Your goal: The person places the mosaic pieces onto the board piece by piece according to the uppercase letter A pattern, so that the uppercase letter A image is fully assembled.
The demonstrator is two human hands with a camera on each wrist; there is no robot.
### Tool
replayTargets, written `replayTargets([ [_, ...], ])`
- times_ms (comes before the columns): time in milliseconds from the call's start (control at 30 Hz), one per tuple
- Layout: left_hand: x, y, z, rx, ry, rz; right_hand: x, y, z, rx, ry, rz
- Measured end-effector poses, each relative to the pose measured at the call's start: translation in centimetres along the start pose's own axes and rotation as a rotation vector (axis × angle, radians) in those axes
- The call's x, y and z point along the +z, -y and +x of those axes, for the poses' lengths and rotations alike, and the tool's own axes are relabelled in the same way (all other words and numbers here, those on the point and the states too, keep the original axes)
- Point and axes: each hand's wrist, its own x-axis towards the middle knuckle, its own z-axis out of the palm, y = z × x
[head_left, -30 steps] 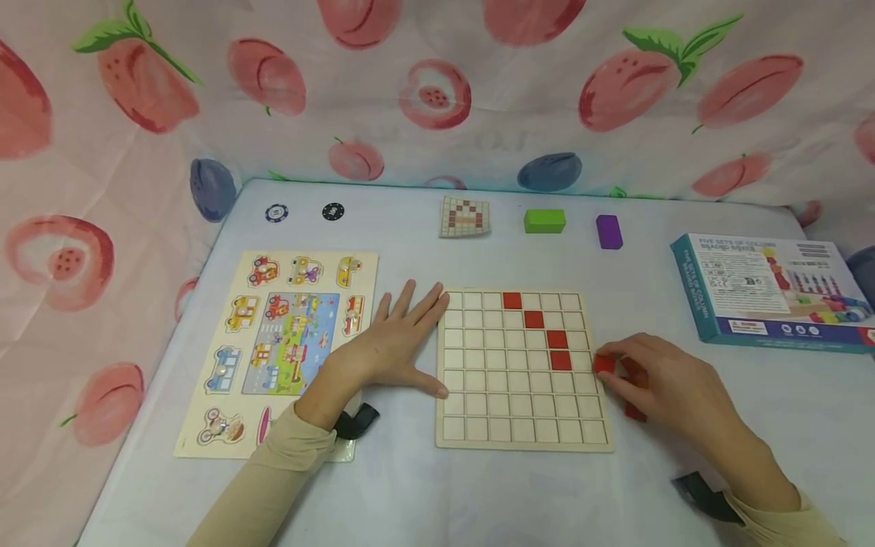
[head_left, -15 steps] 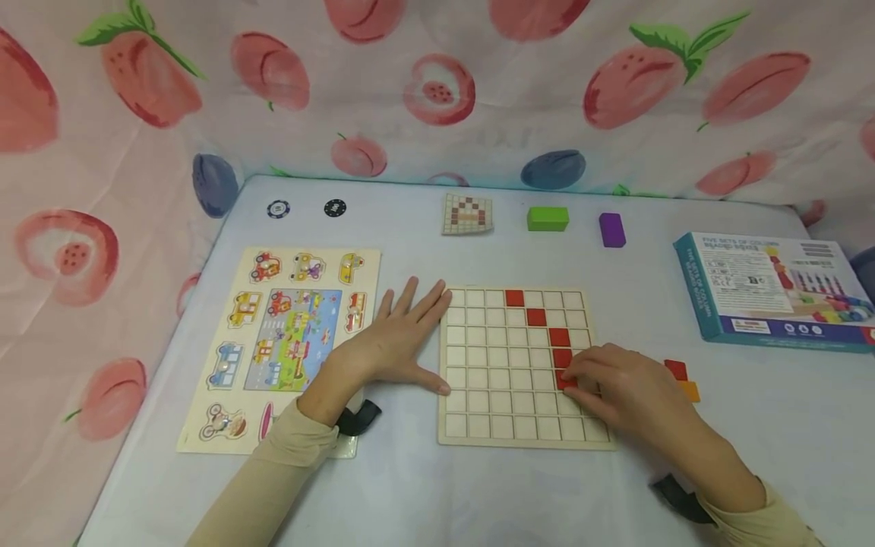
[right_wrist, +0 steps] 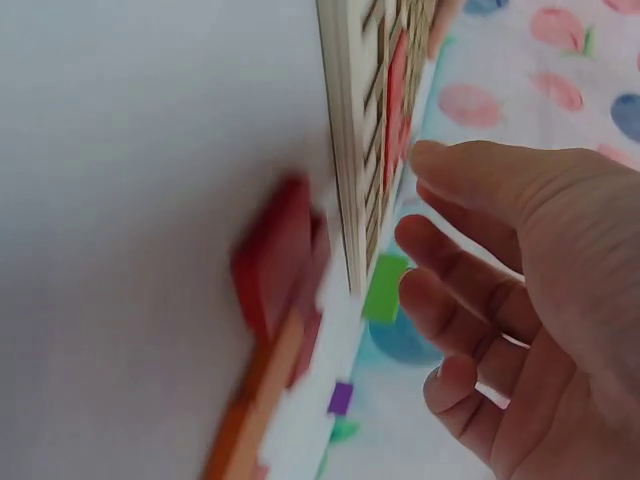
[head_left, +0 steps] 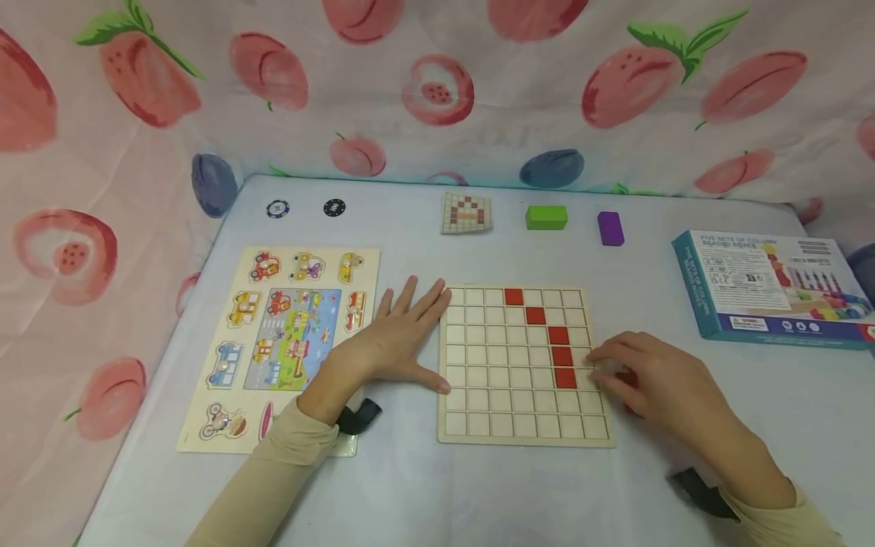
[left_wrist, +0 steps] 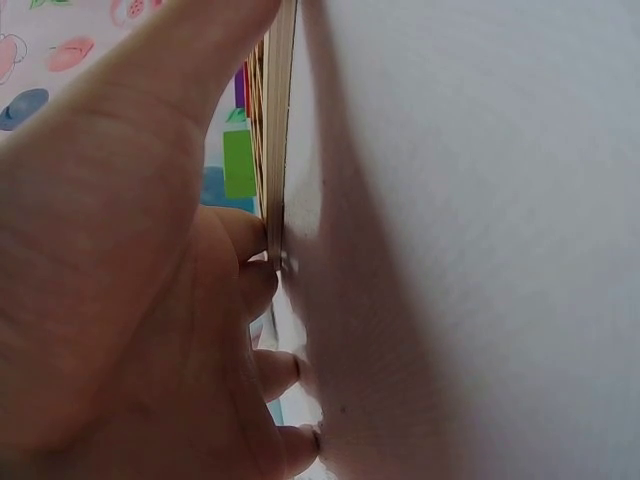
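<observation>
In the head view a square wooden grid board (head_left: 478,399) lies flat, several red tiles (head_left: 564,377) set in its cells in a bent line on the right half. My left hand (head_left: 393,346) is spread flat, thumb and fingertips at the board's left edge. Over the board's right edge hovers my right hand (head_left: 666,384), its fingers loosely bent with nothing between them. Below it, the right wrist view has loose red tiles (right_wrist: 275,260) and orange tiles (right_wrist: 255,400) on the table; the hand mostly hides them from the head view.
A vehicle puzzle board (head_left: 232,414) lies left, partly under the left forearm. Along the back are two round chips (head_left: 334,207), a patterned card (head_left: 466,213), a green block (head_left: 546,218) and a purple block (head_left: 611,229). A teal-edged box (head_left: 752,285) sits right.
My right hand carried a red tile from beside the board into a cell under the other red ones, let go, and drew back right. The left hand stayed put.
</observation>
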Motion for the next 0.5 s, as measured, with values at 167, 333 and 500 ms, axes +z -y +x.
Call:
replayTargets([
  [167,0.0,0.0,-0.1,-0.005,0.004,0.002,-0.9,-2.0,-0.1,0.127,0.077,0.005],
  [333,0.0,0.1,-0.2,-0.001,0.002,-0.010,-0.7,-3.3,-0.1,0.257,0.148,0.012],
  [500,0.1,0.1,-0.1,0.000,0.000,-0.008,-0.4,-4.0,-0.1,0.286,0.184,0.018],
])
